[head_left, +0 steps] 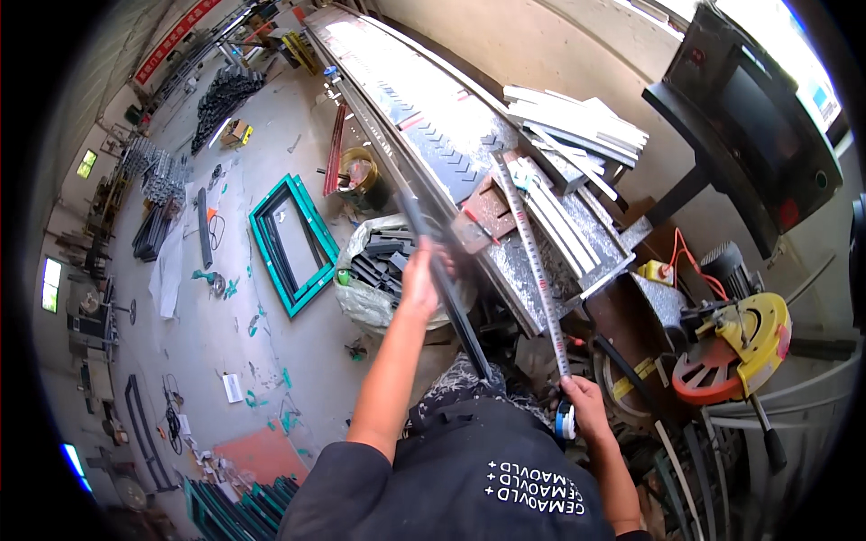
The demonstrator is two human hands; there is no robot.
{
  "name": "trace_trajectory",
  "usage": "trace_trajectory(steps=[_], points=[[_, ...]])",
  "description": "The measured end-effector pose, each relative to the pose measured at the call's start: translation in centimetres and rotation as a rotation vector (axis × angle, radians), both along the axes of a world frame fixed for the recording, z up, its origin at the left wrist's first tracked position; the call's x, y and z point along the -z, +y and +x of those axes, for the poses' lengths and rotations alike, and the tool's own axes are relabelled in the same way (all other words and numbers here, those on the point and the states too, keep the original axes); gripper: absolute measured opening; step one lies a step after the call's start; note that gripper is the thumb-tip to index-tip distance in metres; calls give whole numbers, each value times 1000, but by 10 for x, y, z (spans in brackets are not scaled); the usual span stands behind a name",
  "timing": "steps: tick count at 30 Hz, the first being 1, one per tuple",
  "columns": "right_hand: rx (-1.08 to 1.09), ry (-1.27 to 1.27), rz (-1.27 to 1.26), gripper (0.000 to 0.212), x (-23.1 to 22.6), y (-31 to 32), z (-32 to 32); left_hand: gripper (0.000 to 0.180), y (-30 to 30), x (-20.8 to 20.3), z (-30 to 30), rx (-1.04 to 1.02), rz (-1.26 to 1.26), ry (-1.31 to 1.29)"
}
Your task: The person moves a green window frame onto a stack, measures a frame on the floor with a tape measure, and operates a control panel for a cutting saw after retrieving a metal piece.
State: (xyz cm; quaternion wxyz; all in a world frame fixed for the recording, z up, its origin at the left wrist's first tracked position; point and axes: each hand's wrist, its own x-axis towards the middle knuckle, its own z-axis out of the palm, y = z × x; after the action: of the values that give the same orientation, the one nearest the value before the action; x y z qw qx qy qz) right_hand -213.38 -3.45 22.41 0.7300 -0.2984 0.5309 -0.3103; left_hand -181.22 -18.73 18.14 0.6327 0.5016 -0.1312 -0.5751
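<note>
My left hand (420,281) is closed around a long black profile bar (461,323), which slants from beside the workbench down toward my lap. The bar's far end is blurred. Low on the right, my right hand (586,404) grips a tape measure (565,421) with a blue and white case. Its pulled-out metal blade (534,261) runs forward over the corner of the workbench (586,281). On the bench, a red and black pen or marker (480,225) lies beside the blade, on a brownish plate (483,206).
A white sack (356,302) full of black offcuts stands left of the bench. A green-edged frame (293,302) lies on the floor. White profiles (586,126) are piled at the back right. A yellow and orange cutting saw (740,347) and a dark monitor (758,99) stand right.
</note>
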Motion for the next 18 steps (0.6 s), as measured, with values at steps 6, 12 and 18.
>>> trace_trajectory(steps=[6, 12, 18], points=[[17, 325, -67, 32, 41, 29, -10, 50, -7, 165, 170, -429, 397, 138], [213, 290, 26, 34, 61, 50, -7, 54, -53, 126, 175, -161, 749, -522], [341, 329, -20, 34, 64, 25, 23, 35, -42, 63, -14, 709, 299, -331]])
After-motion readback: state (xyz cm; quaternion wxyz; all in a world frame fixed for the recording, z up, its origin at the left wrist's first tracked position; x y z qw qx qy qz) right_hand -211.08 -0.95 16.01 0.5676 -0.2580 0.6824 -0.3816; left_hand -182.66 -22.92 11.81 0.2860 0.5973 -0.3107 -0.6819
